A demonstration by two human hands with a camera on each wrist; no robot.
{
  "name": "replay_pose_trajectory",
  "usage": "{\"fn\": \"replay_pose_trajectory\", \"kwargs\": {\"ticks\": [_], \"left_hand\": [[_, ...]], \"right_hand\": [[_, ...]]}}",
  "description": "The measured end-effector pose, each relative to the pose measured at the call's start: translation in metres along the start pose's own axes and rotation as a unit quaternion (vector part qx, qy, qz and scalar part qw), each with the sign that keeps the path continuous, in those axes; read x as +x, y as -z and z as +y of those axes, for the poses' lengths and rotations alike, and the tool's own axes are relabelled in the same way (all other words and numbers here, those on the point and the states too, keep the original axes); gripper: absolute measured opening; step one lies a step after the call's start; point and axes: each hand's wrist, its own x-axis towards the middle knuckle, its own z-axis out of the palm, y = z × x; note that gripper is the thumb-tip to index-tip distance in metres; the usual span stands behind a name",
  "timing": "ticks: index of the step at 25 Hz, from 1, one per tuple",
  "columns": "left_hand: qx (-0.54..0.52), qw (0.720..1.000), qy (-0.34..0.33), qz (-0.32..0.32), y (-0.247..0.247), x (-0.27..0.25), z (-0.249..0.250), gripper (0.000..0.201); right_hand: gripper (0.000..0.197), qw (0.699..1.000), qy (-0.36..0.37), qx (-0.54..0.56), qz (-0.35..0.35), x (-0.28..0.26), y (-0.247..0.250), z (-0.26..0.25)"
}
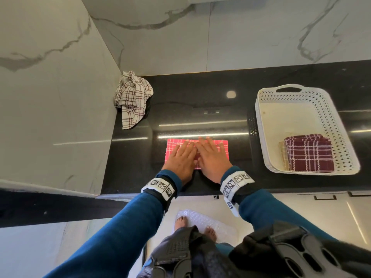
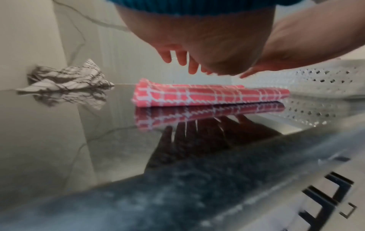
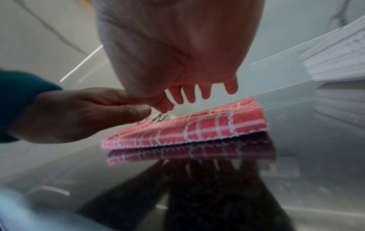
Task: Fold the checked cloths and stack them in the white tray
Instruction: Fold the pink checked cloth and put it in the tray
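Note:
A folded pink checked cloth (image 1: pixel 222 149) (image 2: pixel 207 95) (image 3: pixel 197 129) lies flat on the black counter in front of me. My left hand (image 1: pixel 180 155) (image 2: pixel 181 57) and right hand (image 1: pixel 210 155) (image 3: pixel 197 93) are spread side by side over it, fingers straight, holding nothing. Both wrist views show the fingertips a little above the cloth. A crumpled white checked cloth (image 1: pixel 133 97) (image 2: pixel 69 78) sits in the back left corner. The white tray (image 1: pixel 329 121) (image 2: pixel 316 78) stands to the right, with a folded maroon checked cloth (image 1: pixel 310 155) on a beige one (image 1: pixel 282 149) at its near end.
Marble walls close off the counter at the back and on the left. The black counter (image 1: pixel 200 109) is glossy and mirrors the hands and cloth. Its front edge runs just behind my wrists, with drawer fronts (image 1: pixel 325 197) below.

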Motion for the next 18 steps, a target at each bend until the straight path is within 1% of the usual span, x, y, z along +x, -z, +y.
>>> {"fn": "replay_pose_trajectory", "kwargs": {"ticks": [1,2,3,4,5,6,8,9,11,12,13,14,15,17,18], "left_hand": [[0.012,0.999,0.011,-0.033,-0.010,0.005,0.001,0.063],[0.010,0.997,0.042,-0.061,-0.017,0.007,-0.002,0.069],[0.013,0.995,0.071,-0.074,-0.024,0.008,-0.010,0.075],[0.024,0.994,0.081,-0.073,-0.025,0.006,-0.020,0.081],[0.037,0.994,0.071,-0.070,-0.026,0.004,-0.030,0.084],[0.048,0.995,0.048,-0.072,-0.025,0.003,-0.041,0.085],[0.095,0.992,0.000,-0.085,-0.018,0.006,-0.058,0.085],[0.117,0.989,-0.003,-0.090,-0.012,0.010,-0.064,0.085],[0.120,0.988,0.041,-0.085,0.001,0.019,-0.067,0.081],[0.099,0.991,0.071,-0.064,0.007,0.021,-0.063,0.077],[0.069,0.993,0.086,-0.037,0.011,0.019,-0.056,0.077],[0.037,0.996,0.078,-0.020,0.011,0.014,-0.050,0.079],[0.009,0.998,0.054,-0.020,0.008,0.005,-0.046,0.082],[-0.023,0.999,0.008,-0.048,-0.006,-0.015,-0.044,0.084],[-0.038,0.998,0.001,-0.059,-0.012,-0.022,-0.045,0.084]], "right_hand": [[0.065,0.998,0.009,-0.024,-0.051,0.006,-0.008,0.003],[0.068,0.995,0.007,-0.050,-0.082,0.010,-0.014,0.010],[0.070,0.992,0.000,-0.074,-0.100,0.012,-0.019,0.020],[0.074,0.990,-0.014,-0.089,-0.110,0.011,-0.019,0.030],[0.078,0.988,-0.032,-0.093,-0.117,0.009,-0.016,0.039],[0.080,0.987,-0.046,-0.094,-0.119,0.006,-0.013,0.045],[0.082,0.987,-0.053,-0.099,-0.118,-0.002,-0.008,0.050],[0.082,0.986,-0.057,-0.099,-0.119,-0.006,-0.006,0.047],[0.081,0.985,-0.085,-0.097,-0.118,-0.020,-0.003,0.031],[0.080,0.982,-0.110,-0.104,-0.116,-0.028,-0.001,0.019],[0.078,0.979,-0.132,-0.110,-0.114,-0.036,0.002,0.005],[0.072,0.978,-0.137,-0.110,-0.114,-0.043,0.003,-0.008],[0.061,0.982,-0.129,-0.076,-0.113,-0.049,0.003,-0.018],[0.034,0.985,-0.111,0.056,-0.120,-0.057,0.011,-0.025],[0.029,0.984,-0.097,0.107,-0.105,-0.057,0.015,-0.022]]}}
